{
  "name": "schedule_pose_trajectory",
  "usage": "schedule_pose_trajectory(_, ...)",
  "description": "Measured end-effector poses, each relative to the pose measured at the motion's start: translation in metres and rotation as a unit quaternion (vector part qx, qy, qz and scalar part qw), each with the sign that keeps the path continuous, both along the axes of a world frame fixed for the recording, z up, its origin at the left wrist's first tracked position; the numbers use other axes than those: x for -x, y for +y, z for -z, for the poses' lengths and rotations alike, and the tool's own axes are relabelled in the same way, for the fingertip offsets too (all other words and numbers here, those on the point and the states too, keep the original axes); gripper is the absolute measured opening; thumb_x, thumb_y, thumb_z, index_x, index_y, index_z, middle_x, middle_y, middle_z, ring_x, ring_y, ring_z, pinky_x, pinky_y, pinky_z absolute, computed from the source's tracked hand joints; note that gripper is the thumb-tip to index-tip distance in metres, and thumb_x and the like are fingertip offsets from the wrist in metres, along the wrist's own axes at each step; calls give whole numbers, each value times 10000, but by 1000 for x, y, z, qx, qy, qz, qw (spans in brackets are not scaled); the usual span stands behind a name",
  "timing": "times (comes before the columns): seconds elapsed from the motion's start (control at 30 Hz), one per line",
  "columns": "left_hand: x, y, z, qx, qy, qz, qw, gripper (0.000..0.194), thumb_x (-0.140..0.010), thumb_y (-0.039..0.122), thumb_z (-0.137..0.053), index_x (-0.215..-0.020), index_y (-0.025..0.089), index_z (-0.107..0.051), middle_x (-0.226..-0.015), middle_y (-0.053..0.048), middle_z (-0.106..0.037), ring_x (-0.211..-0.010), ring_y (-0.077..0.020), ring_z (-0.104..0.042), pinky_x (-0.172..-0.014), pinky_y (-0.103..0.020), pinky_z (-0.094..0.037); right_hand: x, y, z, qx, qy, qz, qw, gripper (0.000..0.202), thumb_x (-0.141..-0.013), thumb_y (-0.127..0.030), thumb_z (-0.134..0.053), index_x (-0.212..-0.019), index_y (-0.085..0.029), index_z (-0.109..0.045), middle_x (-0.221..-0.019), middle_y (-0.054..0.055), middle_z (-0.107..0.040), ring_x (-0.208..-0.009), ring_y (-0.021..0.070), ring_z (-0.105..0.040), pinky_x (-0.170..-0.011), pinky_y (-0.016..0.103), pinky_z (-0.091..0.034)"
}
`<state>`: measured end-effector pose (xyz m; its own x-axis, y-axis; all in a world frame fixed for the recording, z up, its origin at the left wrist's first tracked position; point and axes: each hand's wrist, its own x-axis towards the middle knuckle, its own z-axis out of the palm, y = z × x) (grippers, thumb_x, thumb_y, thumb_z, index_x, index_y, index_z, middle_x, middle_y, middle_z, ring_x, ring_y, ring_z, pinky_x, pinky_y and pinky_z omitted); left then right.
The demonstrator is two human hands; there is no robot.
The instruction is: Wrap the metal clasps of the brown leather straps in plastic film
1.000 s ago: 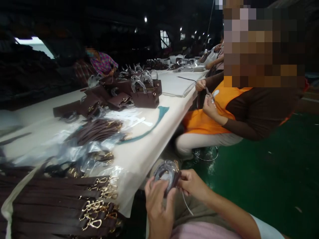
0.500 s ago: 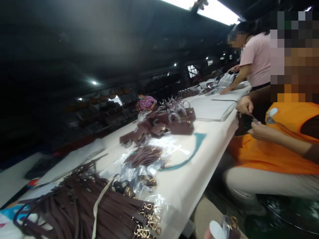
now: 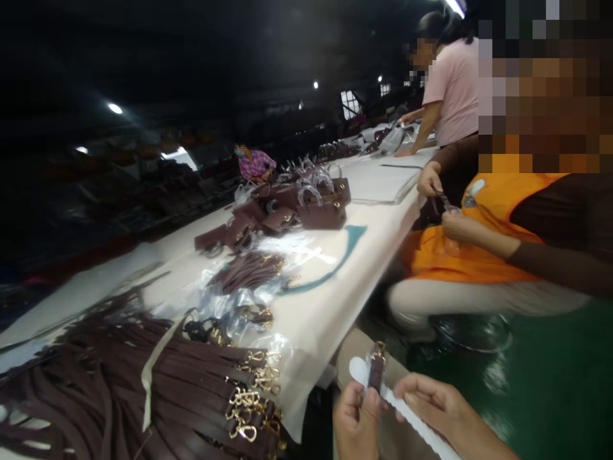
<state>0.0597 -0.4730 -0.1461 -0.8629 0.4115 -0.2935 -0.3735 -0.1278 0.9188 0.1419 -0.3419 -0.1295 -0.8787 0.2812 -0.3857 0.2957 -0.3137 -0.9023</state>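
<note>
My left hand (image 3: 355, 418), low in the view, grips the end of a dark brown strap (image 3: 376, 374) between thumb and fingers. A gold metal clasp (image 3: 380, 350) tops this strap end, and clear film seems to cover it. Beside it a round white tab (image 3: 357, 368) sticks up above my fingers. My right hand (image 3: 443, 406) has its fingers closed on a long white strip (image 3: 421, 427). The strip runs from the strap end down to the right, passing beneath my right hand.
A pale covered table (image 3: 316, 345) bears a pile of brown straps with gold hooks (image 3: 182, 383), a strap bundle (image 3: 249, 271) on plastic and several brown bags (image 3: 320, 214). A co-worker in orange (image 3: 445, 252) sits at right; another person in pink (image 3: 454, 96) leans over the table.
The view has swung right and down. Both my hands now show, with the strap end and the white strip; before, only fingertips, white tab and clasp showed at the bottom edge.
</note>
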Motion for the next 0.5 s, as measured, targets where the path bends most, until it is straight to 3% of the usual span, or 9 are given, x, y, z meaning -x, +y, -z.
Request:
schedule_pose_trajectory(0.07,-3,-4,-12,-2,11,18,1000,411,-766,531,-686,-785,121,-661,-709,-48,-650,-703,-156,-570,-671,-228,-452,-4,-3,-21,-5,0,14,1000,514,-724,-620,-694,-965,-165,-704,-874,86,-714,-645,148,-574,-559,231,-399)
schedule_pose_trajectory(0.13,-4,-7,-17,14,13,33,999,343,-799,471,-675,-834,129,-662,-769,-45,-666,-765,-163,-582,-723,-230,-454,-5,-5,-34,-2,7,18,1000,500,-703,-580,-732,-951,-146,-724,-908,91,-720,-595,125,-561,-567,240,-427)
schedule_pose_trajectory(0.27,-4,-11,-10,61,15,57,996,324,-829,448,-652,-939,144,-663,-806,-26,-652,-803,-168,-584,-753,-235,-452,-6,-4,-32,4,12,12,1000,447,-695,-485,-784,-987,-150,-733,-826,54,-696,-599,117,-574,-581,232,-451)
schedule_pose_trajectory(0.33,-6,-12,-4,87,36,64,993,334,-825,452,-650,-966,150,-667,-846,-38,-662,-833,-186,-589,-768,-252,-456,-9,-3,-29,-55,43,-2,998,343,-747,-461,-753,-889,-149,-746,-808,45,-669,-650,128,-579,-622,240,-469)
schedule_pose_trajectory(0.43,-9,-11,-3,147,98,58,983,343,-770,467,-692,-920,159,-691,-914,-78,-676,-916,-247,-596,-838,-312,-466,-12,-2,-28,-211,82,-28,974,310,-848,-426,-657,-688,-169,-721,-788,46,-633,-735,154,-589,-711,253,-483)
schedule_pose_trajectory(0.5,-12,-12,-6,170,104,74,977,334,-739,481,-720,-860,171,-706,-947,-102,-676,-985,-290,-589,-907,-361,-466,-14,-2,-27,-298,73,-42,951,261,-869,-396,-626,-725,-207,-733,-830,53,-640,-796,176,-614,-752,253,-492)
